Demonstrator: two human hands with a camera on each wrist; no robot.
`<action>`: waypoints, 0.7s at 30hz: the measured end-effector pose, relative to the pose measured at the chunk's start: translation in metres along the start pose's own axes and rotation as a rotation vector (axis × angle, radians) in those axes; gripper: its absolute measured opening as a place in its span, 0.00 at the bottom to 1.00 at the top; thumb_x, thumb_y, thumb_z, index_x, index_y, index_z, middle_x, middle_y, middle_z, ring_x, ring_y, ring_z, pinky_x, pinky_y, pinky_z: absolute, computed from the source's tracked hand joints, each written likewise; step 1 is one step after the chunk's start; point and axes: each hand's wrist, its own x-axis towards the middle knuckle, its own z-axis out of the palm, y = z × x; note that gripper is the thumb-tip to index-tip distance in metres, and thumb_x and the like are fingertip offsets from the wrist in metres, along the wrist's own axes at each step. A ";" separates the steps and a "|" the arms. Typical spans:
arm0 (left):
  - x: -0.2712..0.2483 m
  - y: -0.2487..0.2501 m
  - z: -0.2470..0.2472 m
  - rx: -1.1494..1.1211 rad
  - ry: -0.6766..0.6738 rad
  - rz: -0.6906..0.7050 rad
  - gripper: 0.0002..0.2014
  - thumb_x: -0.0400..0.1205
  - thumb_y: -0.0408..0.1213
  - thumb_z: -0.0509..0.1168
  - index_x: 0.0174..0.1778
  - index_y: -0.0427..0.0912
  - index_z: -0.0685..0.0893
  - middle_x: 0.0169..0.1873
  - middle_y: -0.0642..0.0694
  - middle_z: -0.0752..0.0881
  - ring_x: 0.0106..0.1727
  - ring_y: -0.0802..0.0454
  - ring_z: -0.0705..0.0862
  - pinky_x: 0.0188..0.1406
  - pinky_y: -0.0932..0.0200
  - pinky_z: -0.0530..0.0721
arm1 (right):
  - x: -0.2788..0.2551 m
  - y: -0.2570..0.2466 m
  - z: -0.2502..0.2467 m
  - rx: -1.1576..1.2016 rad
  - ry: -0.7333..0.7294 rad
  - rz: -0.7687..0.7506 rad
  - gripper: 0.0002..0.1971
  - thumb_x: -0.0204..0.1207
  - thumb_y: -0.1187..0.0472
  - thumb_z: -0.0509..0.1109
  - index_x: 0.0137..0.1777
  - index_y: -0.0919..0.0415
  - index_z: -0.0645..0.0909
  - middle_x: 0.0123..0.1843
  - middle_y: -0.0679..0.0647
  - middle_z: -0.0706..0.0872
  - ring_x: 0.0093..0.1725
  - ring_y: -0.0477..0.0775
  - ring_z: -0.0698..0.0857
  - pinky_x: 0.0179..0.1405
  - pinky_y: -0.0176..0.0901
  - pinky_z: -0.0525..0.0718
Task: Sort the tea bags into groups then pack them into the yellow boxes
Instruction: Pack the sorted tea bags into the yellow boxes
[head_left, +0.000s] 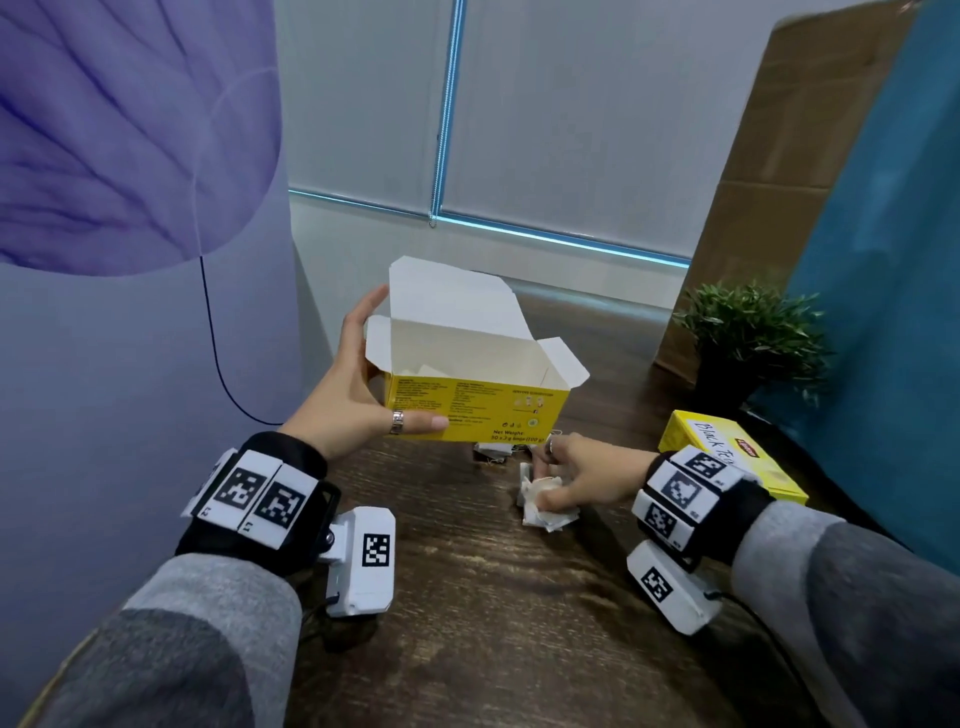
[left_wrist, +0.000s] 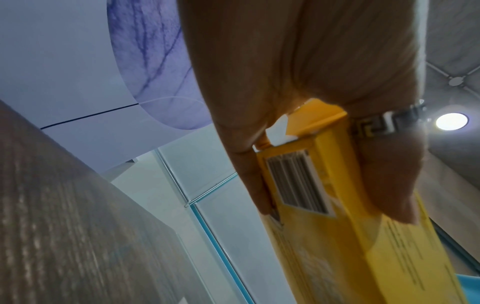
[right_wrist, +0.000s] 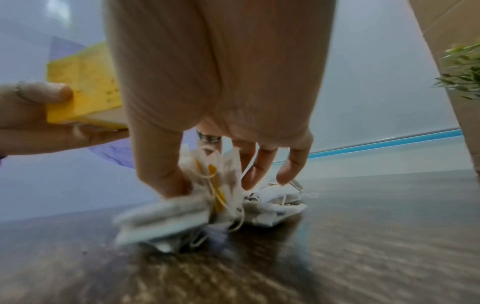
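Observation:
My left hand (head_left: 363, 384) grips the left end of an open yellow tea box (head_left: 478, 410), held above the table with its white flaps up; a few tea bags show inside. The left wrist view has that yellow box (left_wrist: 337, 205) between thumb and fingers. My right hand (head_left: 566, 478) is down on the table, pinching a bunch of white tea bags (head_left: 545, 501) below the box. In the right wrist view the thumb and fingers hold the tea bags (right_wrist: 207, 185) with yellow tags, while more tea bags (right_wrist: 275, 203) lie just behind.
A second yellow box (head_left: 727, 457), shut and marked Black Tea, lies at the right on the dark wooden table (head_left: 467, 597). A small potted plant (head_left: 748, 343) stands behind it, beside a cardboard panel (head_left: 779, 182). A purple panel (head_left: 130, 260) walls the left.

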 end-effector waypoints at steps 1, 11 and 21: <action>0.000 0.000 0.000 -0.001 0.001 0.005 0.59 0.53 0.34 0.84 0.67 0.78 0.54 0.70 0.56 0.72 0.67 0.60 0.76 0.55 0.70 0.82 | -0.002 0.003 -0.001 0.016 0.041 -0.016 0.10 0.72 0.59 0.73 0.47 0.62 0.76 0.47 0.55 0.80 0.47 0.53 0.78 0.48 0.48 0.78; 0.001 -0.001 0.001 0.031 -0.019 -0.034 0.60 0.55 0.33 0.80 0.73 0.73 0.49 0.70 0.50 0.72 0.66 0.50 0.78 0.49 0.71 0.83 | -0.040 0.021 -0.060 0.410 0.618 0.016 0.11 0.70 0.71 0.72 0.35 0.57 0.74 0.32 0.51 0.80 0.31 0.49 0.77 0.29 0.37 0.75; 0.000 0.002 0.009 0.002 -0.054 -0.051 0.59 0.56 0.31 0.80 0.72 0.72 0.51 0.67 0.53 0.73 0.63 0.54 0.79 0.47 0.73 0.83 | -0.023 -0.054 -0.092 0.275 0.581 -0.224 0.10 0.72 0.71 0.69 0.42 0.55 0.75 0.35 0.46 0.80 0.33 0.41 0.78 0.31 0.26 0.75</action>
